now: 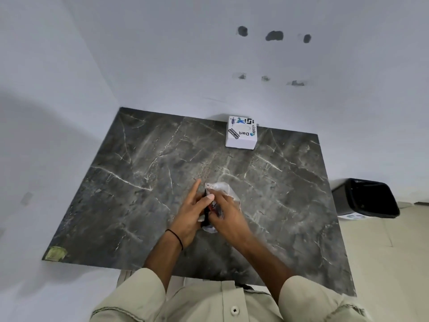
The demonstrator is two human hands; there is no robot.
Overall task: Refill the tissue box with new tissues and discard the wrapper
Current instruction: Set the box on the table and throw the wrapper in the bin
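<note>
A white tissue box (241, 133) with stickers on its top stands at the far edge of the dark marble table (139, 182), against the wall. Both my hands meet at the middle of the table around a crumpled clear plastic wrapper (222, 188) with dark red and black print. My left hand (192, 212) grips its left side, index finger stretched out. My right hand (226, 213) holds it from the right and covers much of it. Whether tissues remain inside the wrapper is hidden.
A black waste bin (369, 198) stands on the tiled floor just right of the table. White walls close in the table at the back and left. A greenish patch (55, 253) marks the table's near left corner.
</note>
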